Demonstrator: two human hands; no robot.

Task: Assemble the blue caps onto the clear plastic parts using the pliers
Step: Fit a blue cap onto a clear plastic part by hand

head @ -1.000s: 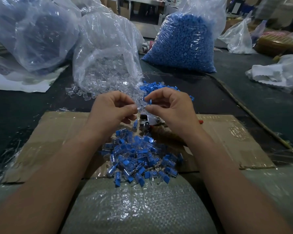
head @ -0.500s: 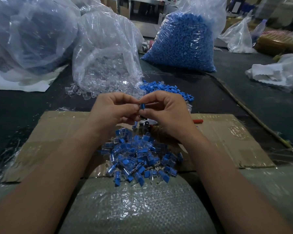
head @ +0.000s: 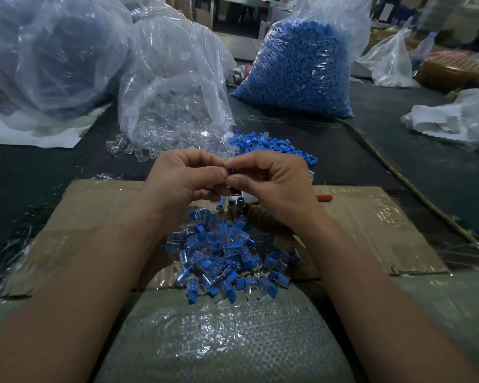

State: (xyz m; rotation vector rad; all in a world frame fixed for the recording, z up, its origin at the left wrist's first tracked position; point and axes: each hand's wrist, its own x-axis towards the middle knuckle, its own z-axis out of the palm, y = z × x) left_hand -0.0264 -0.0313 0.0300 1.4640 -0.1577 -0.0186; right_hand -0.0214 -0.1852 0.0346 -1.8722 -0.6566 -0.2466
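A small blue plastic cap (head: 232,171) is being pinched between the fingertips of both hands, held in the air just above the metal pliers with a red-tipped handle (head: 239,201), which are lying unused on the flattened brown cardboard sheet (head: 100,217). The left hand (head: 186,181) and right hand (head: 274,183) are both curling thumb and forefinger round the piece; the fingers are hiding whether a clear part is seated under the cap. Nearer the person, a heap of finished clear-and-blue assemblies (head: 227,252) is spilling from the cardboard onto a grey woven sack (head: 227,341), suggesting the job is well under way. Much appears left to do: a loose pile of blue caps (head: 271,145) and spilled clear plastic parts (head: 133,152) are waiting on the dark surface (head: 39,175) beyond the hands, backed by a large clear bag of transparent parts (head: 174,106) and another bulging bag of blue caps (head: 299,67).
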